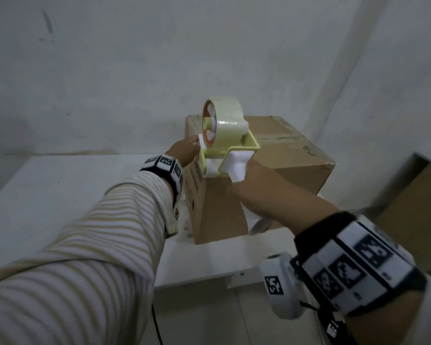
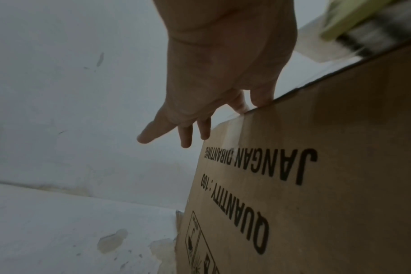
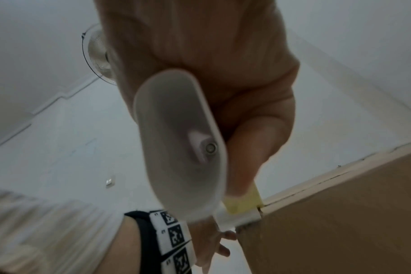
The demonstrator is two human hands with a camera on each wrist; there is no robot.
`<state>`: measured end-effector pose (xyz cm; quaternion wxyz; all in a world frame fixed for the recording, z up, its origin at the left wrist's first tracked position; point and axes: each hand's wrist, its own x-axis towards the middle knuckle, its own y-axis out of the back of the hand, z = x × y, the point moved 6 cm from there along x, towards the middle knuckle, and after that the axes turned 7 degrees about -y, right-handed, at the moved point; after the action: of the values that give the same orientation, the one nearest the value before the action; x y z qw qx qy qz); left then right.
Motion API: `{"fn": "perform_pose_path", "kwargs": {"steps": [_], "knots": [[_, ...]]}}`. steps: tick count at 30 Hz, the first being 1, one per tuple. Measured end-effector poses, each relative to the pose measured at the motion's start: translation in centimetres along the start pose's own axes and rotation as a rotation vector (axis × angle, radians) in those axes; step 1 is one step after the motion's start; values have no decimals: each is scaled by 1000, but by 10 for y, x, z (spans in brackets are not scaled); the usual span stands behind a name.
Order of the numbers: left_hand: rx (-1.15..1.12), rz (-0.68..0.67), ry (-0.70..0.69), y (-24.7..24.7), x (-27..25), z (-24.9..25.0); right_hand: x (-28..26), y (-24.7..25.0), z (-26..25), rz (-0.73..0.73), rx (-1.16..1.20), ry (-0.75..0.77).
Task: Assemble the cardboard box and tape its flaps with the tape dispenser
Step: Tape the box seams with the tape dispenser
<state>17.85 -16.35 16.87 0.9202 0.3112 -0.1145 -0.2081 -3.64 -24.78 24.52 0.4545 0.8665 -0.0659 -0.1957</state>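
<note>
Head view: box [image 1: 279, 158] seam runs near-left to far-right.
R hand [image 1: 264, 185]: clamped on dispenser [image 1: 224, 135] handle, at near-left edge.
L hand [image 1: 183, 151]: fingers apart, straight, steadying box top edge beside it.

A white table [image 1: 60, 195] stands against a pale wall. A brown cardboard box [image 1: 296, 160] sits right on the table, near the back corner. The box has black words printed on its side. The table top looks worn by the box. There are chipped, patchy spots [image 2: 111, 241] in the white paint close to the bottom edge of the box. A few small dark specks show on the table too. The front edge of the table is straight.
</note>
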Motion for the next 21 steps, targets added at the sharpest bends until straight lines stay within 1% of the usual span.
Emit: {"fn": "perform_pose_path", "kwargs": {"steps": [2, 4, 5, 6, 8, 9, 10, 11, 12, 14, 17, 19, 21], "knots": [[143, -33, 0, 0, 2, -3, -11, -2, 8, 2, 1, -5], [210, -11, 51, 0, -1, -5, -14, -6, 10, -6, -18, -6], [210, 10, 39, 0, -3, -4, -14, -7, 9, -9, -7, -17], [171, 4, 4, -4, -8, -1, -14, -7, 7, 1, 11, -30], [-121, -38, -36, -15, -29, 8, -12, -6, 6, 39, 27, -24], [-232, -45, -24, -18, -41, 8, -12, -7, 7, 42, 31, -20], [-309, -47, -19, -20, -48, 6, -12, -8, 8, 35, 40, -22], [-321, -37, -26, -20, -53, 6, -13, -10, 9, 27, 54, -24], [-301, -27, -45, -19, -53, 6, -15, -12, 12, 24, 67, -30], [-175, -22, -70, -15, -53, 9, -20, -13, 17, 34, 82, -40], [73, 15, -13, -9, -52, 14, -27, -16, 24, 34, 66, -52], [183, 42, 24, -8, -54, 18, -33, -18, 27, 41, 47, -47], [282, 89, 2, -7, -55, 22, -37, -19, 29, 48, 43, -47]]}}
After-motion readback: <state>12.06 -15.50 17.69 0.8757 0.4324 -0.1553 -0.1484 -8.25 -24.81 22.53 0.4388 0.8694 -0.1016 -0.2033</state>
